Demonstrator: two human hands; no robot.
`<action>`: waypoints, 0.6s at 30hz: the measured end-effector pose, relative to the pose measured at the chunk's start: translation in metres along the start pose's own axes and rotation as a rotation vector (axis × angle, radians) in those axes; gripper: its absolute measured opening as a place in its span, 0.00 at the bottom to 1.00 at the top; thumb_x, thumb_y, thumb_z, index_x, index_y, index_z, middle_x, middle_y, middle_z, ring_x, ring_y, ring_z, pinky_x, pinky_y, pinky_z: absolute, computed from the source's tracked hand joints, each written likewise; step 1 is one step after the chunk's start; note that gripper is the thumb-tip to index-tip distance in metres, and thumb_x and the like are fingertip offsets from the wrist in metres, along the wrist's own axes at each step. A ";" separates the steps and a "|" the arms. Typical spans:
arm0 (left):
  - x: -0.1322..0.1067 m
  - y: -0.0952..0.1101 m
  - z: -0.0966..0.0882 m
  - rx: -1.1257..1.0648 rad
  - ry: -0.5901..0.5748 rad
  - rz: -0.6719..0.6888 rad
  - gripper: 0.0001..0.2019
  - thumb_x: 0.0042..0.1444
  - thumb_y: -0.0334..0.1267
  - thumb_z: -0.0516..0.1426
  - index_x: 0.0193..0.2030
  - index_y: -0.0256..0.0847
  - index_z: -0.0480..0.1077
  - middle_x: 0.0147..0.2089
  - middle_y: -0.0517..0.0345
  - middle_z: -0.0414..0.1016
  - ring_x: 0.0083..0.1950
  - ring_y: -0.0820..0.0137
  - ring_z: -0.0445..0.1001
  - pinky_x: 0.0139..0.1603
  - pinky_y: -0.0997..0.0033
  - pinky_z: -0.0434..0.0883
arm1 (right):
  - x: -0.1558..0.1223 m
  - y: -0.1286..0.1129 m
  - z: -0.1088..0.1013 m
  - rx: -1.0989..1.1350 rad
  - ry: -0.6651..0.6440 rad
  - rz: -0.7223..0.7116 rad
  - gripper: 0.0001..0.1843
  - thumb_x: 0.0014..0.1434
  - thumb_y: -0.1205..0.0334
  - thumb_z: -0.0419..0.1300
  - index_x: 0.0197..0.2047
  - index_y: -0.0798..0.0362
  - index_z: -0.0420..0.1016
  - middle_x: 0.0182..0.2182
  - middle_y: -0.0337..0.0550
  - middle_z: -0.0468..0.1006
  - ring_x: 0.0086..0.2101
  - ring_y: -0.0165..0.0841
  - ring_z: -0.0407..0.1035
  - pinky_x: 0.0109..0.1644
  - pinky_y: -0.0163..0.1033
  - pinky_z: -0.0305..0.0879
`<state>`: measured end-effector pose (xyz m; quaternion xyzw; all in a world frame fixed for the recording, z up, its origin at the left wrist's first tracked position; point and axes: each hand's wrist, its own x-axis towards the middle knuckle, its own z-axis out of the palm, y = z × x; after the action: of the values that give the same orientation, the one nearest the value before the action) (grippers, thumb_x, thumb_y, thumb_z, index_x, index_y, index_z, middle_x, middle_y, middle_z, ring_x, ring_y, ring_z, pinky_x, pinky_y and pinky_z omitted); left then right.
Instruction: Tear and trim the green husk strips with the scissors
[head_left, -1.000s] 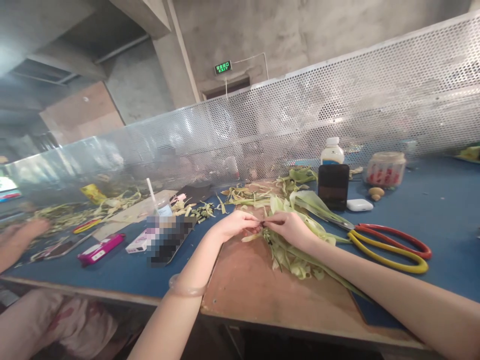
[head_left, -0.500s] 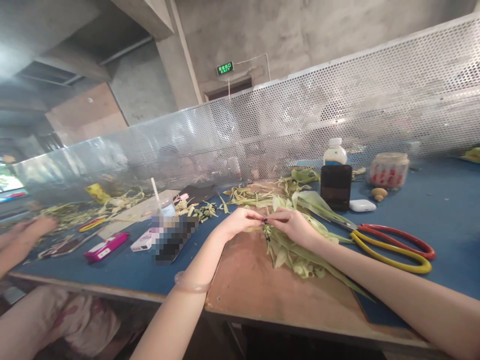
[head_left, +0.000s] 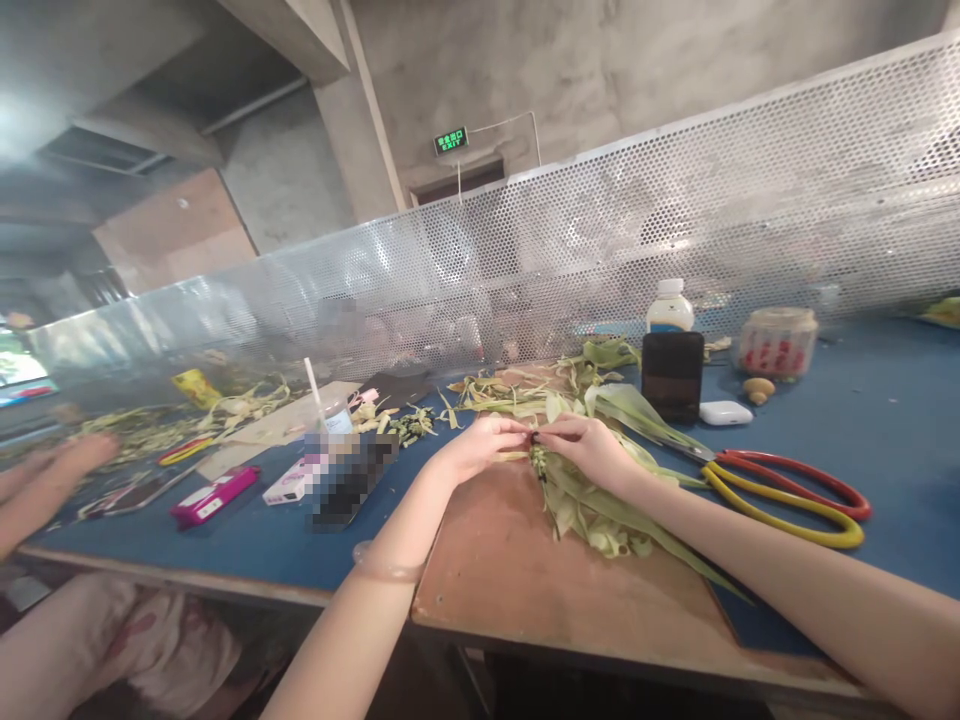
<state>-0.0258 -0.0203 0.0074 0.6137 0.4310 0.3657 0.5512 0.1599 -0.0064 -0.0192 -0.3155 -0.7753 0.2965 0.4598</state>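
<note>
From where I stand, both hands are drawn together above the wooden board (head_left: 480, 575), the left hand (head_left: 480, 447) and the right hand (head_left: 590, 447) pinched tip to tip on a small dark piece (head_left: 533, 438); the fingers hide what exactly it is. Just below it hangs a green knotted strand (head_left: 539, 463), beside the pale corn husks (head_left: 592, 515) heaped under the right wrist. The grip looks like the weak point: so little is held that one slack fingertip could drop the piece among the leaves, where it would be hard to spot. Pulling too hard might tear the strand, if it is as thin and dry as it seems. The right forearm crosses long leaves, so a sideways sweep could drag the heap along. The scissors (head_left: 711, 460) lie with their blades against a husk, and a tugged leaf might swing them. Behind, the upright smartphone (head_left: 673, 378) stands close to the leaf ends on the blue worktop (head_left: 892, 420); a knock could topple it.
</note>
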 end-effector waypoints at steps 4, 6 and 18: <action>0.002 -0.002 -0.002 -0.025 0.006 0.023 0.12 0.44 0.34 0.60 0.38 0.34 0.72 0.40 0.48 0.73 0.40 0.71 0.71 0.47 0.68 0.65 | -0.002 -0.005 0.001 -0.021 0.029 -0.030 0.11 0.51 0.58 0.55 0.34 0.52 0.77 0.30 0.41 0.73 0.31 0.30 0.67 0.38 0.34 0.61; 0.003 -0.003 -0.002 -0.025 0.013 0.023 0.12 0.44 0.34 0.60 0.38 0.34 0.72 0.40 0.48 0.74 0.40 0.72 0.71 0.46 0.69 0.65 | -0.002 -0.006 0.001 -0.049 0.050 -0.053 0.11 0.52 0.58 0.55 0.33 0.52 0.77 0.30 0.41 0.73 0.31 0.29 0.66 0.37 0.34 0.61; 0.002 0.000 0.000 0.033 0.065 0.049 0.14 0.42 0.34 0.61 0.38 0.35 0.73 0.42 0.49 0.74 0.42 0.70 0.70 0.47 0.67 0.64 | -0.005 -0.009 0.004 -0.177 0.156 -0.210 0.10 0.53 0.63 0.54 0.34 0.53 0.76 0.28 0.42 0.70 0.28 0.28 0.64 0.32 0.34 0.62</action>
<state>-0.0247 -0.0183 0.0069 0.6210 0.4394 0.3917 0.5175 0.1559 -0.0168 -0.0167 -0.2939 -0.7891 0.1520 0.5176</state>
